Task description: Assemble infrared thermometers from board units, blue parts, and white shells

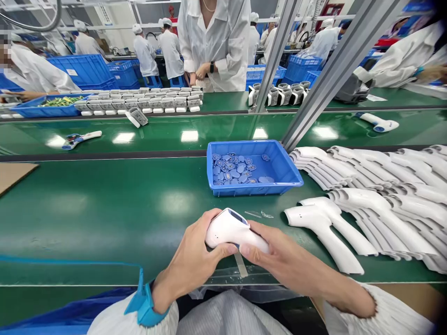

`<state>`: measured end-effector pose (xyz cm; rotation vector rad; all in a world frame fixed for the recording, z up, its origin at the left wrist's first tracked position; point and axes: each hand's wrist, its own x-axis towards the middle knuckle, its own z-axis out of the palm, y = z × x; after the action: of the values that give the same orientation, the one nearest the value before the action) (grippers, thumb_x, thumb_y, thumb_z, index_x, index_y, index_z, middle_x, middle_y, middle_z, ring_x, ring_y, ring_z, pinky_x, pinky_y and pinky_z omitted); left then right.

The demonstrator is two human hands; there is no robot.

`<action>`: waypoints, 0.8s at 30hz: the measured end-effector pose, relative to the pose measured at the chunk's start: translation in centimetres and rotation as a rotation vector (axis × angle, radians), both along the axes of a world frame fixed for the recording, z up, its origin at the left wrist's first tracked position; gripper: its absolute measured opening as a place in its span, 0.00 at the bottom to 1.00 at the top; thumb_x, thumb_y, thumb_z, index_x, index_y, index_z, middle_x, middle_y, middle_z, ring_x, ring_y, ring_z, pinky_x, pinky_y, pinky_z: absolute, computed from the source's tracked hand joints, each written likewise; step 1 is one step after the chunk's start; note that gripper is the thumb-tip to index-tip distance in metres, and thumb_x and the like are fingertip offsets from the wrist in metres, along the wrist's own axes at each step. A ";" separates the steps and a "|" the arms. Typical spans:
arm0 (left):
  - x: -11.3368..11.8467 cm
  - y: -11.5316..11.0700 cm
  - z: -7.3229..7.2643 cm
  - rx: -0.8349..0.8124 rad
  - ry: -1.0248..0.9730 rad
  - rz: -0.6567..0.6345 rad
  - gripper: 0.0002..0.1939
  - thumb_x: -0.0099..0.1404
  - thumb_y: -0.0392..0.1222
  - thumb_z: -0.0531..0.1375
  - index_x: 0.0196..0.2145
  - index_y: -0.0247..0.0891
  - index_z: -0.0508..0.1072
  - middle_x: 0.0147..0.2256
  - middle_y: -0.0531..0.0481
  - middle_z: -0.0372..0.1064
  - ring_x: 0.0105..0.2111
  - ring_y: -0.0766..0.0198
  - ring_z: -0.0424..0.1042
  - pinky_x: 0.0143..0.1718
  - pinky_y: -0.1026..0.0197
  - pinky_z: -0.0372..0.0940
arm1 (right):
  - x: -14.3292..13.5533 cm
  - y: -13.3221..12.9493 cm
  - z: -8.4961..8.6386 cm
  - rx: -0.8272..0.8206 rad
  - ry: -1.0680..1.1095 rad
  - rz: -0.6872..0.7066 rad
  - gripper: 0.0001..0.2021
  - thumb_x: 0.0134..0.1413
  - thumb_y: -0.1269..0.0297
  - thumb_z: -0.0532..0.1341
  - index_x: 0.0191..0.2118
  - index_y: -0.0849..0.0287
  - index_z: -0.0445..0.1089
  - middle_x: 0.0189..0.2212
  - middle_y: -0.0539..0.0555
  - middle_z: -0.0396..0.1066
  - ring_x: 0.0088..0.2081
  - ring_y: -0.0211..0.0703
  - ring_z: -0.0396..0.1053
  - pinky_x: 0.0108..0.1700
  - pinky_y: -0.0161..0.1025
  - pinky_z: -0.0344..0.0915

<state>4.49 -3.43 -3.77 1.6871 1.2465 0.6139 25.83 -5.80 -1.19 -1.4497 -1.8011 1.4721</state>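
Observation:
A white gun-shaped infrared thermometer (pixel 223 229) with a dark display window is gripped in both hands above the green bench. My left hand (pixel 193 249) wraps around its head end, thumb along the near side. The other end, the handle, is in my right hand (pixel 275 251), and both thumbs almost meet in the middle. A blue strap (pixel 148 304) with a cord circles my left wrist. Just beyond the hands stands a blue bin (pixel 256 188) holding several small blue-and-grey parts (pixel 233 168). White gun-shaped housing halves (pixel 323 223) lie to the right of my right hand.
Stacked white housing shells (pixel 380 204) cover the bench's right side. A metal post (pixel 342 65) slants up behind the bin. On the conveyor (pixel 157 135) lie a partly assembled unit (pixel 82 138) and a white thermometer (pixel 379 122). A person (pixel 216 42) stands opposite.

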 end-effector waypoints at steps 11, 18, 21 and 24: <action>-1.1 0.2 1.1 -0.074 -0.149 -0.170 0.20 0.65 0.48 0.65 0.54 0.44 0.70 0.47 0.51 0.74 0.43 0.59 0.73 0.44 0.60 0.67 | -0.7 -0.5 -0.9 -0.132 0.179 -0.027 0.20 0.62 0.53 0.61 0.57 0.54 0.66 0.37 0.50 0.70 0.36 0.39 0.64 0.36 0.35 0.62; -0.6 -0.8 -2.0 0.455 -0.011 -0.046 0.25 0.70 0.38 0.60 0.63 0.47 0.62 0.61 0.47 0.64 0.61 0.57 0.65 0.63 0.56 0.61 | -0.8 -0.9 -0.3 -0.208 0.147 -0.068 0.22 0.63 0.42 0.56 0.48 0.55 0.70 0.31 0.49 0.62 0.31 0.38 0.55 0.33 0.36 0.57; -0.5 -0.9 -3.2 0.513 0.027 -0.021 0.26 0.72 0.38 0.57 0.65 0.45 0.59 0.62 0.45 0.63 0.62 0.57 0.64 0.64 0.55 0.60 | -1.0 -1.1 -0.5 -0.142 0.100 -0.099 0.23 0.63 0.41 0.55 0.49 0.55 0.70 0.31 0.49 0.62 0.32 0.39 0.55 0.34 0.37 0.58; -0.7 -0.9 -3.0 0.491 0.037 0.018 0.26 0.72 0.38 0.56 0.66 0.42 0.58 0.62 0.45 0.63 0.63 0.57 0.63 0.64 0.55 0.59 | -0.8 -1.5 -1.0 -0.086 0.045 -0.098 0.22 0.66 0.43 0.52 0.50 0.54 0.69 0.31 0.48 0.62 0.31 0.38 0.56 0.32 0.36 0.58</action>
<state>3.81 -4.33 -6.78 2.0950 1.2001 0.9615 25.03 -7.27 -2.17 -1.5105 -1.6346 1.5365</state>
